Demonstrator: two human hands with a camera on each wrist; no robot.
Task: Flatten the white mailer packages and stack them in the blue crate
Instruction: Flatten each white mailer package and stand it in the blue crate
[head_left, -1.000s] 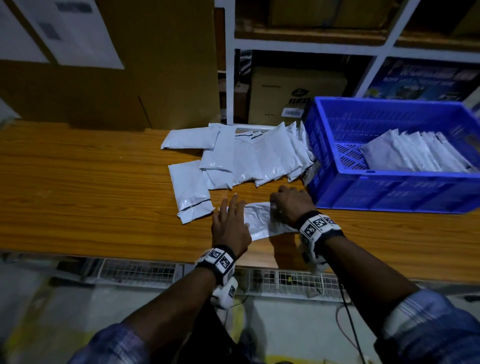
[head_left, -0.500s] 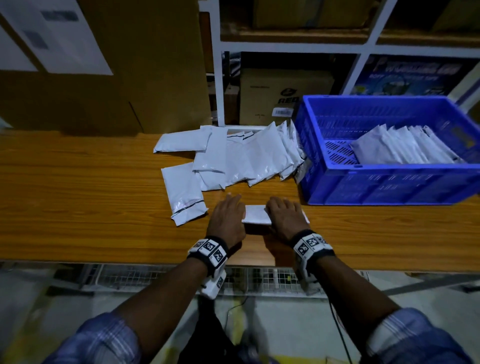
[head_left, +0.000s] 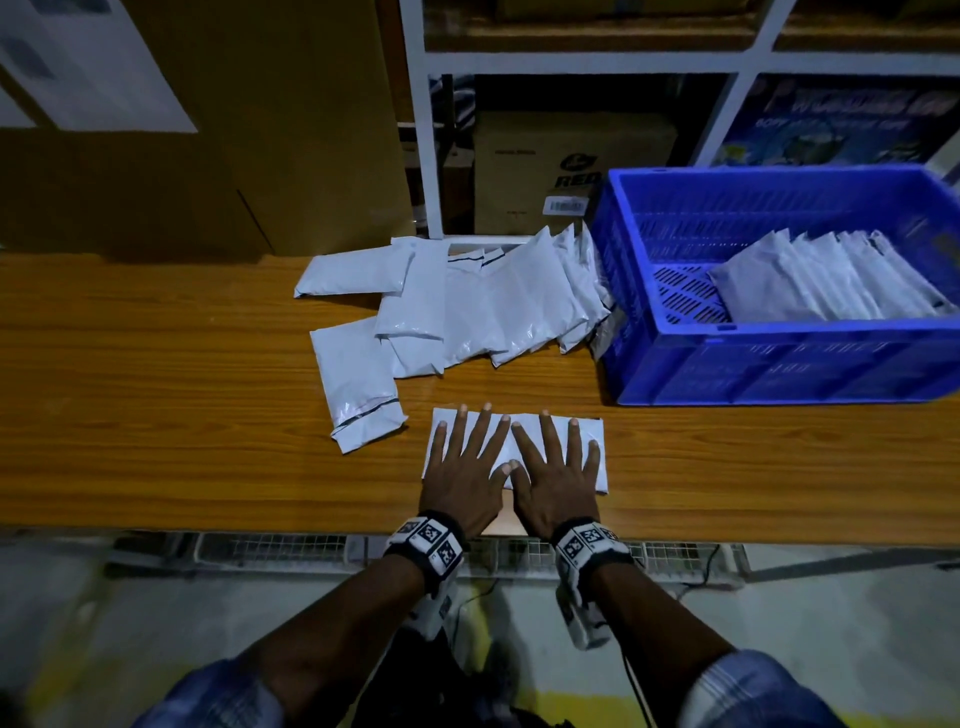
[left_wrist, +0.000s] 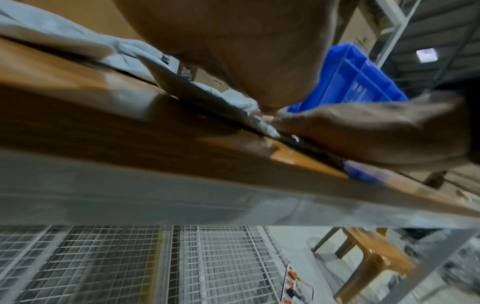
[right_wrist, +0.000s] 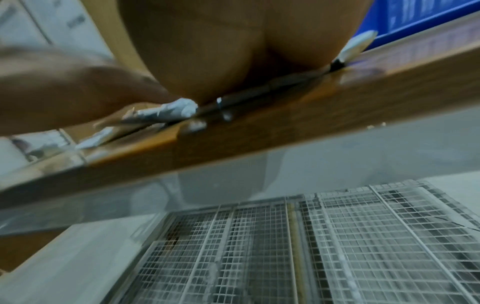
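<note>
With my left hand (head_left: 464, 475) and right hand (head_left: 553, 475) spread flat, fingers straight, on the white mailer (head_left: 592, 431) at lower centre on the worktop (head_left: 156, 415), I should press evenly outward before lifting it to the blue crate (head_left: 779, 364) at right.

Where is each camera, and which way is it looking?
Head: on the head, looking forward and down at the wooden table; shows the left hand and right hand flat on a white mailer.
Left wrist: below the left palm, looking across the table edge at the blue crate.
Right wrist: below the right palm, looking along the table edge.
Shared: all three show the mailer under the hands, the crate and the table.
</note>
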